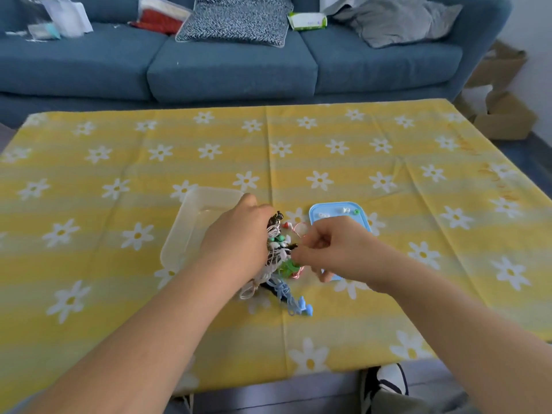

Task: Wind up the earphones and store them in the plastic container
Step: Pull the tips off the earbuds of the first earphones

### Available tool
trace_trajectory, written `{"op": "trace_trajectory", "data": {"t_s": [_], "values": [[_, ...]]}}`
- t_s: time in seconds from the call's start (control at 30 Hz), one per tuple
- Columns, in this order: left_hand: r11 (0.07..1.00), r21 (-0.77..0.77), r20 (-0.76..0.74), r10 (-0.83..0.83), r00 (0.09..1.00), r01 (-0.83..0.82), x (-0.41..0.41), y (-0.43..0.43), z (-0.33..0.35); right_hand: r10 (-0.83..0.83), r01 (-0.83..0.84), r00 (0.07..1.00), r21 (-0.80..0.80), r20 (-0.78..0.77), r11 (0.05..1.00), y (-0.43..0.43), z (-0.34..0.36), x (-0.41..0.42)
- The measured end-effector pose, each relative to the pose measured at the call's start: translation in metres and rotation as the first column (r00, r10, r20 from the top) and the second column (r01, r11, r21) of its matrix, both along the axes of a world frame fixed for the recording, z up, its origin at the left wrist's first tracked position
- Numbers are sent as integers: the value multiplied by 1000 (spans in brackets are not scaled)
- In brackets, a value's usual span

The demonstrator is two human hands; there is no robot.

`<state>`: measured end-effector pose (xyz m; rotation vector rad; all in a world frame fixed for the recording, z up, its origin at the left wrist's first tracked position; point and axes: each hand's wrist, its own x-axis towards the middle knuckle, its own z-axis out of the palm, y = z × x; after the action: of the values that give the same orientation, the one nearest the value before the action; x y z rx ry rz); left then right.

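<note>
My right fingers (pixel 299 256) pinch 1 cord at the side of the earphones (pixel 279 249), a tangled clump in several colours that my left hand (pixel 237 234) grips, curled round it from the left. The clump's long axis runs far to near, with loose ends trailing toward the counter's (pixel 403 150) near edge. The plastic container (pixel 183 234) lies just beyond the left hand, the nearer hand to it. The blue lid (pixel 339 209) sits partly under my right hand (pixel 334 249). Both forearms reach in from the near edge.
</note>
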<state>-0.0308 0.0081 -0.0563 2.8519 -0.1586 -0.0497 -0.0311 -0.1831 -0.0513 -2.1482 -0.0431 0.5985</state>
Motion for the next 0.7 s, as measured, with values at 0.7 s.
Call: {"op": "trace_trajectory", "data": {"t_s": [0.7], "values": [[-133,-672,-711,-159,685,-729,-34,-31,35,-29,173,980,772,-197,612,-19,39,-30]]}}
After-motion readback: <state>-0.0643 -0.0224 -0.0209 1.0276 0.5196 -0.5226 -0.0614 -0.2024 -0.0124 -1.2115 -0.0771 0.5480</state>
